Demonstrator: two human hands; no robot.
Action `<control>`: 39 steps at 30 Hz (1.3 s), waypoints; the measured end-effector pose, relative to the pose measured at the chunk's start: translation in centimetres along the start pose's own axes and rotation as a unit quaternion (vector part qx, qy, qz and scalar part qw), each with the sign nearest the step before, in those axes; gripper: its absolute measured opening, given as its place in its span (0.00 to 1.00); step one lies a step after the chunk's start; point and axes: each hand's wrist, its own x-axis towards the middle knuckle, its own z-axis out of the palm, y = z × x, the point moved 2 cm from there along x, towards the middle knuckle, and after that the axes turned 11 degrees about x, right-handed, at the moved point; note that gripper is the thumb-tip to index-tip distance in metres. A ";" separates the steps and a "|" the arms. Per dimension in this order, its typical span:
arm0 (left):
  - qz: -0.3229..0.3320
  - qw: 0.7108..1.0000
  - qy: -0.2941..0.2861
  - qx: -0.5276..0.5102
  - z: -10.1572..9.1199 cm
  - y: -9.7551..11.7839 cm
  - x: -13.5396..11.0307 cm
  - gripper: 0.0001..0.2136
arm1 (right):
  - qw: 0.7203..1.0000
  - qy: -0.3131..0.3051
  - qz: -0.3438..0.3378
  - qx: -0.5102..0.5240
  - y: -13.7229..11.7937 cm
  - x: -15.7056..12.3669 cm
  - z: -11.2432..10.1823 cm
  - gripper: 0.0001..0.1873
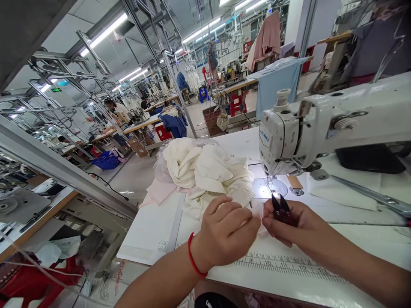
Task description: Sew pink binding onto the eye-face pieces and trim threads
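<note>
My left hand (pixel 226 233), with a red cord at the wrist, is closed in a pinch on a small piece of pale pink fabric (pixel 257 210). Just right of it, my right hand (pixel 297 222) grips dark thread snips (pixel 281 208), whose two pointed black blades stick up apart. The fingertips of that hand also meet the fabric's edge. Both hands are over the front of the white table (pixel 150 239), close to the sewing machine's needle area (pixel 271 187). Behind my left hand lies a heap of cream fabric (pixel 208 169), partly in clear plastic.
A white sewing machine (pixel 289 132) stands at the right, its lamp lit. Large scissors (pixel 379 196) and a black flat object (pixel 369 159) lie beneath its arm. A printed ruler scale (pixel 289 265) runs along the front. A metal post (pixel 73 179) rises at left.
</note>
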 end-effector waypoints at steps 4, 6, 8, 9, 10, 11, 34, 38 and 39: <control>-0.081 0.991 -0.042 -0.101 0.1 0.2 0.4 0.08 | 0.993 -0.017 -0.098 -0.063 0.8 0.7 -0.9 0.21; -0.106 0.987 -0.048 -0.109 0.3 0.2 0.4 0.04 | 0.986 -0.015 -0.136 -0.092 1.3 0.7 -1.1 0.18; -0.123 0.986 -0.051 -0.104 0.4 0.1 0.3 0.02 | 0.982 -0.014 -0.151 -0.110 1.6 0.6 -1.2 0.16; -0.129 0.984 -0.056 -0.106 0.5 0.1 0.2 0.02 | 0.981 -0.014 -0.154 -0.115 1.7 0.5 -1.2 0.15; -0.136 0.983 -0.061 -0.111 0.6 0.0 0.1 0.03 | 0.981 -0.015 -0.154 -0.119 1.8 0.4 -1.2 0.15; -0.143 0.980 -0.067 -0.119 0.7 -0.1 0.1 0.03 | 0.981 -0.017 -0.152 -0.120 1.8 0.4 -1.2 0.14; -0.309 0.880 -0.177 -0.314 0.9 -0.7 0.2 0.05 | 0.993 -0.044 -0.102 -0.048 1.2 1.0 -0.9 0.15; -0.239 0.926 -0.139 -0.257 1.0 -0.4 0.1 0.05 | 0.996 -0.059 -0.061 -0.005 1.1 0.8 -0.6 0.21; -0.206 0.944 -0.127 -0.225 1.0 -0.3 0.1 0.05 | 0.997 -0.059 -0.044 0.008 1.0 0.8 -0.5 0.22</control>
